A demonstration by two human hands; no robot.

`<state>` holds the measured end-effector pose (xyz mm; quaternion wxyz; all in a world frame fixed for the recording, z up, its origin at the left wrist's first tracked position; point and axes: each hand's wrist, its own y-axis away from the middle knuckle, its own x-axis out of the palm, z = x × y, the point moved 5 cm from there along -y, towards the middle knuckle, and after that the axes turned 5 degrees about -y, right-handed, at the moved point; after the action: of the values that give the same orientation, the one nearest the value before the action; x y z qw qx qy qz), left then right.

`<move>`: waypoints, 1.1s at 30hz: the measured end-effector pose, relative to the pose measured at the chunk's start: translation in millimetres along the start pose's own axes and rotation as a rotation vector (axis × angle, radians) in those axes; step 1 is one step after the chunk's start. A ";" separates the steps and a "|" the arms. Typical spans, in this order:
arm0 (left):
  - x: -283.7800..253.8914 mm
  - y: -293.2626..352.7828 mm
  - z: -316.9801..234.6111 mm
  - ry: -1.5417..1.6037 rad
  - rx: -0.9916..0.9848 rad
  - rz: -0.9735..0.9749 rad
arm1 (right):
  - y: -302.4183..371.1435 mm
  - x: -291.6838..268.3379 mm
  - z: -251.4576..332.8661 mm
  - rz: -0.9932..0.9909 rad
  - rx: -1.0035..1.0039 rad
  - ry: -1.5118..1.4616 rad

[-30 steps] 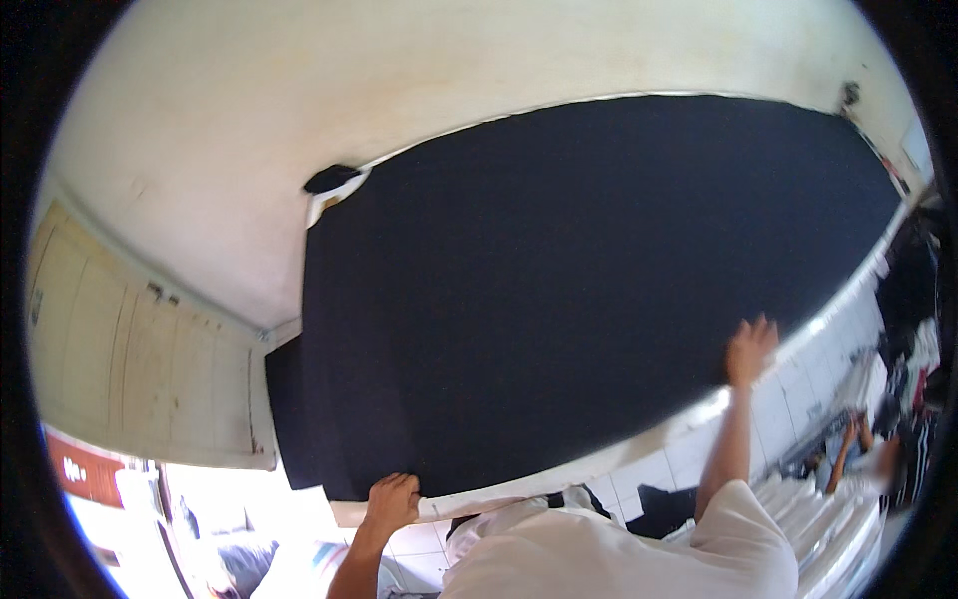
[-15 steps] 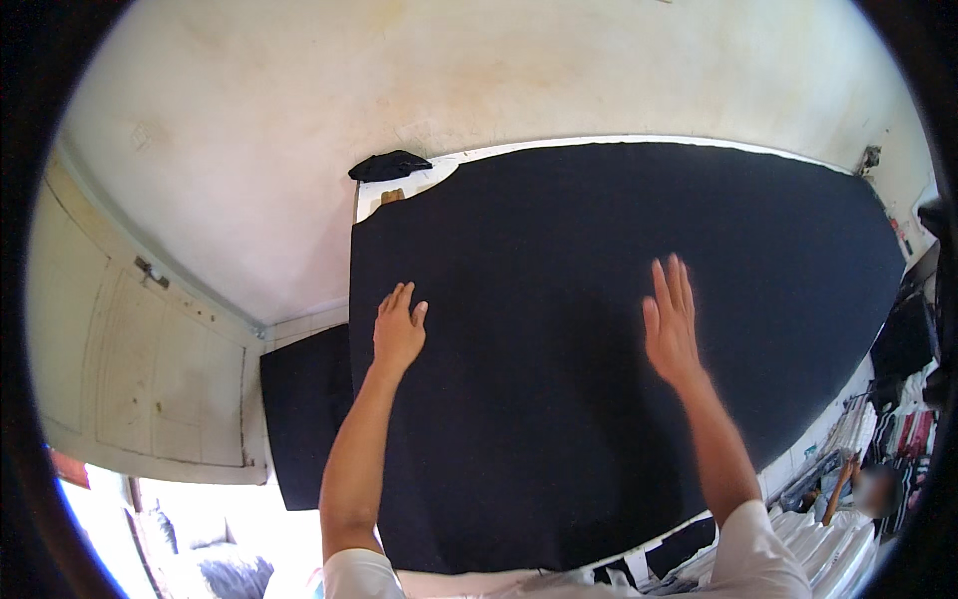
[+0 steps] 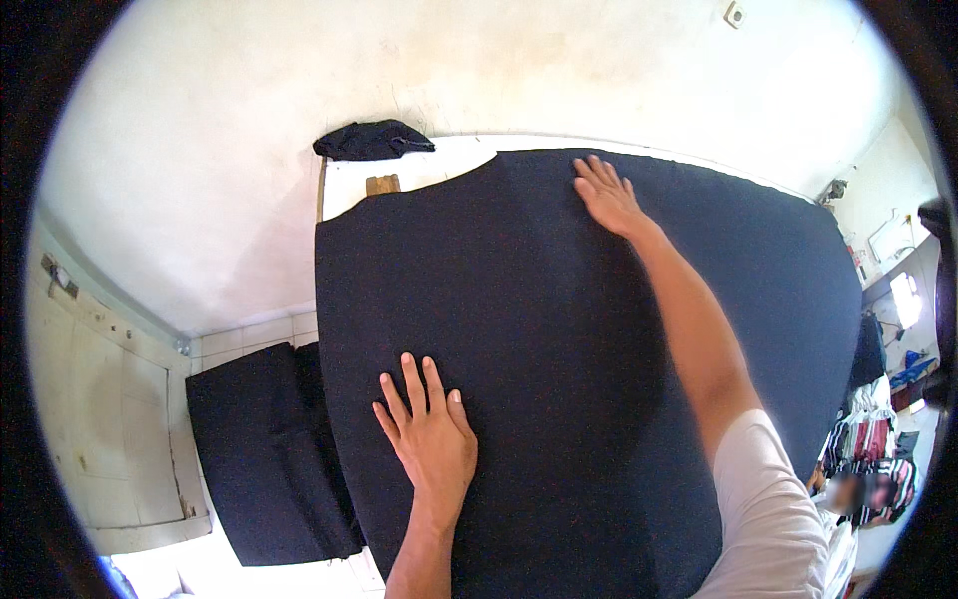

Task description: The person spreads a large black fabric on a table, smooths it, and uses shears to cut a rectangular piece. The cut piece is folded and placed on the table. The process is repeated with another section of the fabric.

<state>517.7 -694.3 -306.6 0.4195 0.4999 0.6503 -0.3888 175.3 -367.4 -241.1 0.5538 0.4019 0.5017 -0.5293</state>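
A large sheet of black cloth (image 3: 519,329) lies spread over a white table and covers most of it. My left hand (image 3: 431,431) rests on the cloth at the near left, palm down with the fingers spread. Far out near the cloth's back edge, my right hand (image 3: 607,195) lies with its fingers stretched and slightly apart. Neither hand holds anything. Along the back left, the cloth's edge curves inward and bares a strip of the white table top (image 3: 349,190).
A black cloth bundle (image 3: 374,141) sits at the table's back left corner, near a small brown block (image 3: 382,185). More black cloth (image 3: 269,454) hangs off the left side. A pale door (image 3: 120,429) stands left; a wall (image 3: 479,70) rises behind. Garments and a person (image 3: 848,494) are at right.
My right hand has reached forward and left to the far edge of the cloth. My left hand has come nearer and spread its fingers. The view has shifted.
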 end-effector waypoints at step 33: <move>-43.6 484.9 -88.6 0.244 0.753 0.361 | 693.6 -136.0 -64.3 -0.152 0.309 -0.059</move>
<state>983.7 -530.5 -277.0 0.1893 0.7659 0.4102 -0.4575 861.9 -198.9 -178.4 0.4581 0.4273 0.4270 -0.6520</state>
